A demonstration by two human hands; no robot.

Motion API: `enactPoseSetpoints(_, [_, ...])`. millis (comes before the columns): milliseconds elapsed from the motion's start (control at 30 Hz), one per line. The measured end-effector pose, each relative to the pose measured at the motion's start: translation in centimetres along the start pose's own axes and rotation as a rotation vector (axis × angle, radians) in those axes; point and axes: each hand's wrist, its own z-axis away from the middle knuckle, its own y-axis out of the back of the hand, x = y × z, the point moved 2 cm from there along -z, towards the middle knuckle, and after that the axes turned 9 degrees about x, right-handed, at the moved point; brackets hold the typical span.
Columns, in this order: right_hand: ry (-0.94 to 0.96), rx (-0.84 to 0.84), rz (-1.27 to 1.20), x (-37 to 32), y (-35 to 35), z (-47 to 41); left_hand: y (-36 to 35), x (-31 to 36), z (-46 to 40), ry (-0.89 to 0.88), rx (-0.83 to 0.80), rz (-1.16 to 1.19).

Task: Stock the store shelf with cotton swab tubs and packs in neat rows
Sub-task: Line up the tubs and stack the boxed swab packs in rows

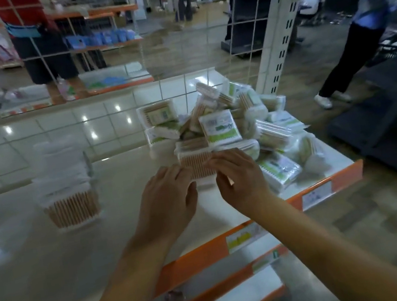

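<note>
While both hands point(206, 188) hold it, swab pack point(197, 167) upright, sticks vertical

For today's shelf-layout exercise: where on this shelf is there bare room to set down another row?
Free: the shelf between the stacked tubs and the hands, and the front strip along the orange edge. Crowded: the right end, under the heap of packs.
</note>
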Motion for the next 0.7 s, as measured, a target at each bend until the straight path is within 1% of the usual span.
enactPoseSetpoints(200, [-0.115,0.007,0.059,4.4,3.3,0.3,-2.5,3.0,-3.5,-0.063,-0.034,0.042])
enactPoseSetpoints(300, [-0.186,-0.003,0.17,6.9,4.5,-0.7,-3.9,4.4,-5.9,-0.106,-0.05,0.047])
enactPoseSetpoints(400, [-0.235,-0.152,0.317,9.4,4.8,-1.7,-4.5,5.9,-8.2,-0.139,-0.013,0.027])
enactPoseSetpoints(467, [-0.263,-0.248,0.335,10.6,4.9,-2.0,-4.7,6.7,-9.4,-0.154,0.014,0.041])
enactPoseSetpoints(533, [-0.305,-0.339,0.371,11.1,4.9,-2.2,-5.1,7.1,-10.3,-0.152,0.007,0.04])
enactPoseSetpoints(633, [-0.359,-0.529,0.449,11.6,4.6,-1.7,-5.6,7.1,-10.7,-0.14,0.007,0.03])
enactPoseSetpoints(700, [-0.349,-0.551,0.475,11.7,4.5,-1.4,-5.9,7.0,-10.7,-0.134,0.001,0.031])
